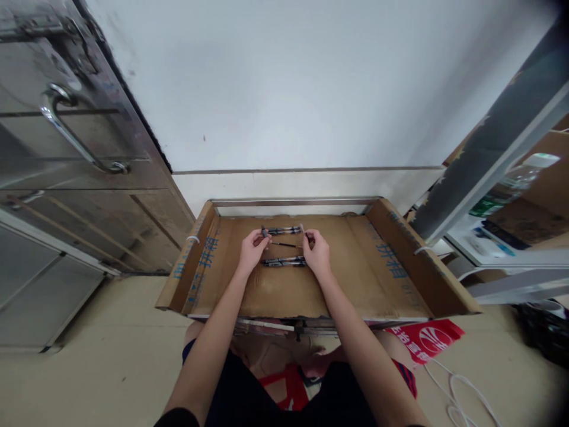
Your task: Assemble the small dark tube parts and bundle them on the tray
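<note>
On the cardboard-lined tray, dark pens lie in a row at the back and another group of pens lies nearer the front. My left hand pinches a small dark pen part beside the left ends of the back row. My right hand pinches a small light piece by the right ends. Between the hands runs a thin dark refill, its right end near my right fingertips. Whether either hand touches the refill is too small to tell.
Raised cardboard walls border the tray. A metal door with a handle stands left, and a white wall rises behind. At the right, a shelf holds a plastic bottle. Red printed cloth hangs below the front edge.
</note>
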Available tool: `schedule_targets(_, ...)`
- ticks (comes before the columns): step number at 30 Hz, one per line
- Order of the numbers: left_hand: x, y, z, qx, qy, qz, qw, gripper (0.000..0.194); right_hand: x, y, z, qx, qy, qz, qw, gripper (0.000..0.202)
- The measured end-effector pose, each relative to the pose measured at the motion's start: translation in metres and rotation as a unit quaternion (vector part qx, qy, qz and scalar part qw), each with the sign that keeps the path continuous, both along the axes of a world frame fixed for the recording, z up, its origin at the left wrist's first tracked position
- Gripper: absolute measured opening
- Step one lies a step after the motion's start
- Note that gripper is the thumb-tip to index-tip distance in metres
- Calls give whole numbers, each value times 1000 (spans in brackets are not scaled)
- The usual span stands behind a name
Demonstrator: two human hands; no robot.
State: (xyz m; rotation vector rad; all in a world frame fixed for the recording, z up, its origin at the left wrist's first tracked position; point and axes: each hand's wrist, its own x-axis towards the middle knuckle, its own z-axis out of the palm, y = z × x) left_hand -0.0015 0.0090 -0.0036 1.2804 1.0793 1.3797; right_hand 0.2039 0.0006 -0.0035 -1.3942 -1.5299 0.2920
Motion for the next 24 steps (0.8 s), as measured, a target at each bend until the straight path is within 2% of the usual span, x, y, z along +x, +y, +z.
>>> schedule_targets(6, 1, 1, -1, 4, 9, 13, 1000, 35, 0, -1, 1, 5, -1, 1, 1000, 18)
schedule_targets(19, 2, -4, 7, -4, 14, 0, 1000, 31, -1, 0, 0, 3, 5, -1, 1000, 15)
schedule_targets(24, 1, -3, 6, 0, 7, 19, 1000, 33, 0, 0, 0, 11, 3, 0, 1000, 15)
